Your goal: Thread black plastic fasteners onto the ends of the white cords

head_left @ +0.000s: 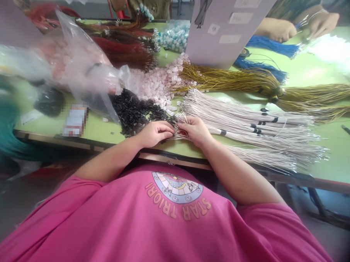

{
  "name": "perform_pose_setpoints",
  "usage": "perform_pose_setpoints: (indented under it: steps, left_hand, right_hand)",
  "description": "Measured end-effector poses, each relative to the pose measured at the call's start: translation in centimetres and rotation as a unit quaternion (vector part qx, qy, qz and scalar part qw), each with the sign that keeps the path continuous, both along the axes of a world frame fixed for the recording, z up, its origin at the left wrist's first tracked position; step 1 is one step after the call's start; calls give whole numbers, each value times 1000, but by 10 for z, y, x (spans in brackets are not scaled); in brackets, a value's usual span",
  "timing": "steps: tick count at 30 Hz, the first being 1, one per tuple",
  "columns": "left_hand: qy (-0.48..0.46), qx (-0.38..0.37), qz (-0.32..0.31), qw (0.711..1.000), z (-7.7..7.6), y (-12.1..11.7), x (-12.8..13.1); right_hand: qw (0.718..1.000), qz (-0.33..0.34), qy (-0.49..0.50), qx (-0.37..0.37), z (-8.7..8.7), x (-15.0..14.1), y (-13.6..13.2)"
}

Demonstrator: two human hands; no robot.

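Note:
My right hand (196,132) is closed on the ends of some white wires (184,134) near the table's front edge. Just to the left, my left hand (155,134) has its fingers curled together by those wire ends; what they hold is too small to make out. A heap of small black plastic connectors (132,113) lies behind and beside my left hand. Thick bundles of white wires (239,120), banded with black tape, stretch away to the right of my right hand. Their metal-tipped ends fan out on the far right.
Pink-white connectors (156,82) spill behind the black heap, beside a clear plastic bag (82,53). Yellow-brown wires (238,80) lie behind the white ones. A phone (75,120) rests at left. Past a pale divider (222,29), another person's hands (321,24) hold wires above blue wires (273,47).

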State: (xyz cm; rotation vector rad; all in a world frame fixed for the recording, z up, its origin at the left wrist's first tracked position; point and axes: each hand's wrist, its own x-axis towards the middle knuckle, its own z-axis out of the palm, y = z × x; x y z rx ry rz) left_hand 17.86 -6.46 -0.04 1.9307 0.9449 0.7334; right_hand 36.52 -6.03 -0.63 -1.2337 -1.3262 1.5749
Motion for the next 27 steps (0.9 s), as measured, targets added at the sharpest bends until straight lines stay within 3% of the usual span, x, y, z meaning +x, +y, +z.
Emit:
perform_pose_setpoints:
  steps: [3, 7, 13, 22, 27]
  left_hand:
    - [3, -96, 65, 993, 1, 2, -1]
    - [-6, -197, 107, 974, 1, 2, -2]
    - [-47, -198, 114, 972, -1, 2, -2]
    - [-103, -241, 126, 957, -7, 5, -1]
    - [-100, -249, 134, 954, -7, 5, -2]
  right_hand:
    - [1000, -1, -2, -11, 2, 2, 0]
    - [989, 61, -121, 52, 5, 5, -2]
    - [984, 64, -150, 69, 3, 6, -3]
    - [991, 80, -91, 58, 3, 8, 1]
    - [996, 49, -62, 31, 2, 7, 1]
